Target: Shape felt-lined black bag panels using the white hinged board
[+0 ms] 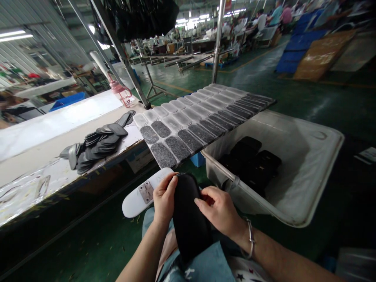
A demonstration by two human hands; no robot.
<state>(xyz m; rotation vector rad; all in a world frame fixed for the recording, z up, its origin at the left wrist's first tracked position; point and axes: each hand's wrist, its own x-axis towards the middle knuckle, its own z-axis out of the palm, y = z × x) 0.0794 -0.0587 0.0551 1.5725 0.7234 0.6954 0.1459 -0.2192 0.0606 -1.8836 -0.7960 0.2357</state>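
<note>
A long black padded piece with a rounded top (189, 219) stands over my lap, its lower end against blue-grey cloth. My left hand (163, 197) pinches its upper left edge between thumb and fingers. At the right edge, my right hand (220, 209) has its thumb and fingertips closed on the rim; the curled fingers are partly hidden. Behind my left hand is a white rounded board (133, 203) with a metal plate screwed to it. Whether the black piece is hollow cannot be seen.
A tilted panel with rows of grey rounded pads (199, 113) stands ahead. Right of it, a large whitish bin (311, 156) holds several black pieces (258, 160). Dark grey rounded pieces (100, 143) are heaped on the left table (17, 172), near a pink bottle (120, 92). A metal pole (219, 43) rises behind.
</note>
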